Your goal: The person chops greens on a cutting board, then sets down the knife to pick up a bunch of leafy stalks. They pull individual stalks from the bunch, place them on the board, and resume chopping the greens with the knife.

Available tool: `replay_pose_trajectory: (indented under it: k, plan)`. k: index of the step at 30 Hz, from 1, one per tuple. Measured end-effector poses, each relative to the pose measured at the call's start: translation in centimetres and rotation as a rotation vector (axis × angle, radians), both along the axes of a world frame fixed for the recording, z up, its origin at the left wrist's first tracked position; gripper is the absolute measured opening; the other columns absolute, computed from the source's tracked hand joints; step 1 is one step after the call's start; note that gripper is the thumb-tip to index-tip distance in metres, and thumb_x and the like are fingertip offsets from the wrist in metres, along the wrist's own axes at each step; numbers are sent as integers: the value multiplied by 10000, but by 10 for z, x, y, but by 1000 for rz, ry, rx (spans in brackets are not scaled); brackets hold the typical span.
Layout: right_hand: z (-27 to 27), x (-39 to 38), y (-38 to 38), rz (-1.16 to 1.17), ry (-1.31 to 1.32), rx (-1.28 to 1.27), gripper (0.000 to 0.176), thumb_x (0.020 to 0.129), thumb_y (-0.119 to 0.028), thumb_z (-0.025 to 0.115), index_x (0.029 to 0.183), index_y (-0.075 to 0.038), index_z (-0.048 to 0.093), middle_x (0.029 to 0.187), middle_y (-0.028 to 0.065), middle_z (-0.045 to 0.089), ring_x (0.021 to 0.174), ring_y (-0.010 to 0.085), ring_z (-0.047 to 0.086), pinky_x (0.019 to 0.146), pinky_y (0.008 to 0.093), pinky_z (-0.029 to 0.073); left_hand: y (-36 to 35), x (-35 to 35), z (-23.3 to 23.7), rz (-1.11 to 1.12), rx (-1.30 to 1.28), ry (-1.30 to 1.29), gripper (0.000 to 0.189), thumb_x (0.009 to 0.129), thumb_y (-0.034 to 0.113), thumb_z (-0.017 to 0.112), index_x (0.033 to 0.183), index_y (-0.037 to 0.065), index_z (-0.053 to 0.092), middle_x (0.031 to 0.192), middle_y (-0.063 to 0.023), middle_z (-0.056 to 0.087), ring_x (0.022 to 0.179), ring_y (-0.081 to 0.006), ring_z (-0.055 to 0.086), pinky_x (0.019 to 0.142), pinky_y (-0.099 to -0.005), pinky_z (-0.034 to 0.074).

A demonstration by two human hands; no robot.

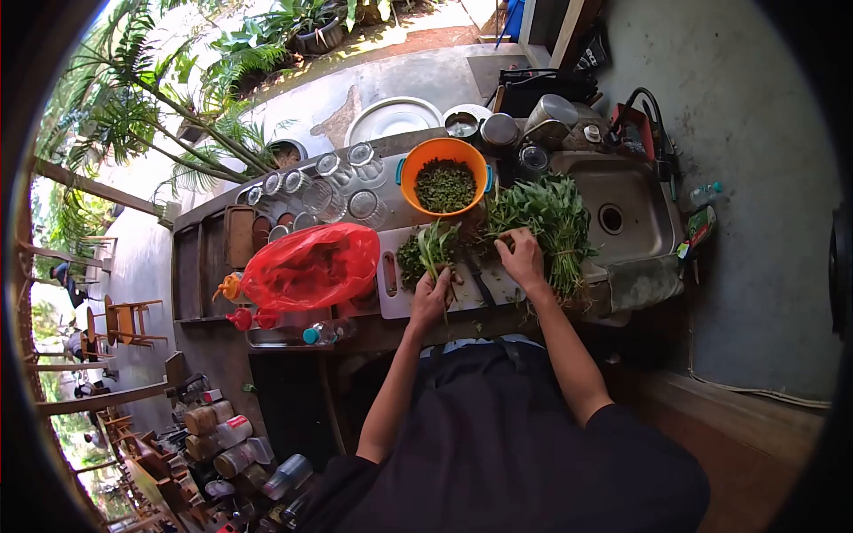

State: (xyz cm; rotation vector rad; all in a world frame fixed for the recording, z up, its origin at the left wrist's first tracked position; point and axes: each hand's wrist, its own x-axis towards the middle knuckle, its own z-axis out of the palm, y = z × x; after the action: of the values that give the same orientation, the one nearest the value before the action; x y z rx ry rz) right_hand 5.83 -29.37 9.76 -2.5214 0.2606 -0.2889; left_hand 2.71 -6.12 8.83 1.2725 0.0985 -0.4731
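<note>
My left hand (431,298) is closed around a small bunch of leafy greens (436,244) above the white cutting board (391,305). Chopped greens (410,259) lie on the board beside that bunch. My right hand (520,253) touches the large pile of long-stemmed greens (555,213) at the board's right; its fingers are bent in and what they pinch is too small to make out. Between my hands a dark knife (481,281) rests on the board. Behind the board stands an orange colander (411,182) holding cut greens (445,185).
A red plastic bag (311,266) sits left of the board, with upturned glasses (366,206) behind it. At the right are a metal sink (647,200) and a draped cloth (647,282). Metal pots (499,131) stand behind; a bottle (327,332) lies at the front edge.
</note>
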Motion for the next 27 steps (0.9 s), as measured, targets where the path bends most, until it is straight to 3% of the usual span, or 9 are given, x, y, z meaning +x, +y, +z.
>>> replay_pose_trajectory:
  k: [2,3,5,12,16,18,22,25,27]
  plan:
    - [15,-12,4,106,306,434,244,851,-238,750,968,-25,724,955,138,687,868,256,674,769,384,544,-2,2,-19,12,-59,42,269,1051,273,502,1161,34,554,835,5,590,591,-81,479,551,-262,443]
    - [20,-19,10,103,305,435,244,851,-238,750,968,-25,724,955,138,687,868,256,674,769,384,544,-3,2,-20,27,-118,87,266,1064,296,466,1171,61,529,839,5,558,575,-82,458,526,-253,438]
    - [29,-37,24,226,544,783,288,860,-267,758,1018,-28,727,813,85,721,648,150,637,632,283,512,-9,3,-19,82,-149,121,264,1065,310,460,1153,69,527,851,2,538,633,-89,469,571,-262,451]
    - [36,-66,66,377,396,708,341,830,-225,780,1069,9,716,829,120,737,711,159,694,689,313,545,-14,9,-36,242,-316,189,249,1065,341,443,1077,98,501,905,-9,522,807,-129,501,734,-291,476]
    - [14,-65,70,431,308,592,336,859,-199,749,1116,13,702,814,108,736,700,137,682,671,301,543,-15,10,-34,239,-226,174,254,1063,323,447,1110,80,507,927,-15,524,828,-144,505,787,-301,480]
    - [8,-63,66,296,559,956,306,902,-182,707,1145,4,698,844,82,739,731,110,671,669,279,541,-7,13,-37,195,-335,234,299,1058,311,459,1189,46,500,967,-30,546,879,-161,541,815,-312,491]
    - [3,-58,47,312,610,1013,277,957,-154,659,1177,13,682,971,57,735,857,88,666,741,263,545,9,-2,-30,18,-265,77,373,1039,263,524,1298,-2,482,1123,-97,608,1024,-192,632,845,-314,522]
    - [9,-60,44,338,676,1036,287,957,-155,660,1178,28,677,986,61,735,885,90,664,763,258,541,18,-9,-42,-4,-115,47,336,1026,237,560,1261,-2,538,1082,-73,657,968,-155,655,811,-281,532]
    - [-3,-64,48,345,646,1042,287,953,-155,655,1174,26,679,981,68,739,865,99,671,757,265,544,21,-8,-20,-8,36,77,311,1021,220,569,1235,-6,576,1058,-61,677,951,-142,661,812,-277,532]
